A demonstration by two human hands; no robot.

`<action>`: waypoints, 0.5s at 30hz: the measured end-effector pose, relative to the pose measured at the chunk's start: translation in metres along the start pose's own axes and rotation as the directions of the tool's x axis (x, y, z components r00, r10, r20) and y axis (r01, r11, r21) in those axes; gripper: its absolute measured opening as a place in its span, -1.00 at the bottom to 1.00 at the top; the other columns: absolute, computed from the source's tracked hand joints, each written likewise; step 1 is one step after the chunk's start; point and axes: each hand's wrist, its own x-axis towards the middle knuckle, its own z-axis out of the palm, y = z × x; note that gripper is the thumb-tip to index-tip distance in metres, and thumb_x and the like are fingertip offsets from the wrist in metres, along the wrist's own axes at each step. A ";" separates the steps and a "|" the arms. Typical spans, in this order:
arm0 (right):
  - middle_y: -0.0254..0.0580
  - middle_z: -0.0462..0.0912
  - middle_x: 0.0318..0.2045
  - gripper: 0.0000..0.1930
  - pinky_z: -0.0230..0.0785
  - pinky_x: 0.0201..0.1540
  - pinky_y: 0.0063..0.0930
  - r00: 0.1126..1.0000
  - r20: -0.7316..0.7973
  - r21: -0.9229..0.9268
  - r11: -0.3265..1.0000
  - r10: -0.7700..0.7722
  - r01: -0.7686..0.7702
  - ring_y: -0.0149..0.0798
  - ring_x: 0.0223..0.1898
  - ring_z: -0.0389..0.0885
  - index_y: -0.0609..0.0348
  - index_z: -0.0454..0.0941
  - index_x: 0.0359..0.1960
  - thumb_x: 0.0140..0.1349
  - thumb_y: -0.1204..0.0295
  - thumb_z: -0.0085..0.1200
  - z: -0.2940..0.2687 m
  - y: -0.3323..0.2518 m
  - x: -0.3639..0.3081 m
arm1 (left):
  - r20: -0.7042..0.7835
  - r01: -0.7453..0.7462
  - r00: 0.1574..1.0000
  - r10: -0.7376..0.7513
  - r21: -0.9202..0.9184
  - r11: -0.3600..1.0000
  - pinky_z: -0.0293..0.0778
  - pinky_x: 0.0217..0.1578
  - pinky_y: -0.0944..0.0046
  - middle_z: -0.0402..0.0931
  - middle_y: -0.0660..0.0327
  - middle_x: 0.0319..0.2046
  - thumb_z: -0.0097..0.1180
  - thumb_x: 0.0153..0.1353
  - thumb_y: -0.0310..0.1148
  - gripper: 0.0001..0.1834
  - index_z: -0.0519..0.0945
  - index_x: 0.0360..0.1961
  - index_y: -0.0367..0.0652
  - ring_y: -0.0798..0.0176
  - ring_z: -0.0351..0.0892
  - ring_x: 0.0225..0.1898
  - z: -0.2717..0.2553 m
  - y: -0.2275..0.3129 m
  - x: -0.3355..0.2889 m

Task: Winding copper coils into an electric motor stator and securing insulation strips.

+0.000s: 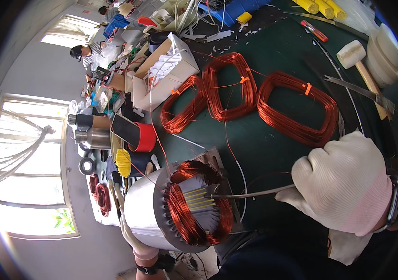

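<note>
A motor stator (144, 207) lies on its side, its pale cylindrical housing toward the left and its slotted end facing right. Copper windings (180, 214) bulge from the slots, and yellow strips (196, 198) line the inside. My right hand (341, 179), in a white knit glove, is closed round a slim metal tool (250, 193). The tool's flat tip reaches into the stator's opening, by the yellow strips. My left hand (132, 235), also gloved, lies along the housing's outer left side with fingers stretched out; part of it is hidden behind the stator.
Three tied copper coils (229, 86) lie beyond the stator on the green table (273, 51), with wires running across. A mallet (355, 58), scissors (362, 88) and a red cutter (314, 30) are at the right. A box (180, 63), red tape roll (144, 136) and bottles stand left. Another person (89, 53) sits far off.
</note>
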 end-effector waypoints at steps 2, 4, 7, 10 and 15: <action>-0.37 0.40 -0.72 -0.52 0.26 -0.53 -0.28 0.998 -0.055 0.003 1.000 0.006 -0.006 -0.26 -0.66 0.50 0.05 0.53 -0.61 -0.22 -0.03 0.51 0.007 0.000 -0.009 | 0.051 -0.159 0.987 0.151 0.228 0.961 0.57 0.28 0.02 0.48 -0.02 0.35 -0.35 0.65 0.01 -0.33 0.25 0.53 -0.28 0.05 0.58 0.27 0.000 -0.004 0.002; -0.37 0.39 -0.71 -0.51 0.23 -0.53 -0.28 0.988 -0.138 0.104 0.991 -0.072 0.087 -0.26 -0.66 0.49 0.06 0.53 -0.61 -0.27 -0.04 0.51 0.048 0.002 0.009 | 0.017 -0.199 0.978 0.208 0.366 0.909 0.57 0.28 0.00 0.48 -0.04 0.35 -0.33 0.65 -0.02 -0.35 0.25 0.53 -0.29 0.04 0.58 0.27 -0.020 0.012 -0.022; -0.41 0.31 -0.71 -0.58 0.14 -0.59 -0.38 0.956 -0.280 0.052 0.993 -0.088 0.106 -0.34 -0.67 0.42 0.08 0.51 -0.61 -0.05 0.06 0.46 0.064 0.003 0.002 | 0.034 -0.210 0.977 0.209 0.289 0.934 0.57 0.28 -0.03 0.46 -0.06 0.37 -0.27 0.65 -0.06 -0.36 0.25 0.53 -0.30 0.02 0.58 0.27 -0.012 0.012 -0.017; -0.41 0.32 -0.70 -0.58 0.13 -0.58 -0.39 0.954 -0.296 0.057 0.995 -0.059 0.079 -0.34 -0.66 0.43 0.08 0.51 -0.60 -0.04 0.05 0.45 0.067 0.004 -0.002 | 0.033 -0.102 0.995 0.098 0.187 0.977 0.55 0.30 -0.06 0.43 -0.07 0.39 -0.25 0.65 -0.06 -0.35 0.24 0.54 -0.30 0.00 0.56 0.30 -0.008 0.015 -0.011; -0.40 0.33 -0.70 -0.56 0.14 -0.59 -0.39 0.953 -0.300 0.051 0.997 -0.039 0.057 -0.33 -0.66 0.43 0.09 0.52 -0.59 -0.03 0.03 0.44 0.074 0.003 -0.007 | 0.013 0.059 0.998 -0.057 -0.243 0.968 0.52 0.33 -0.05 0.41 -0.05 0.41 -0.25 0.65 -0.05 -0.34 0.22 0.56 -0.31 0.00 0.54 0.33 -0.005 0.013 -0.012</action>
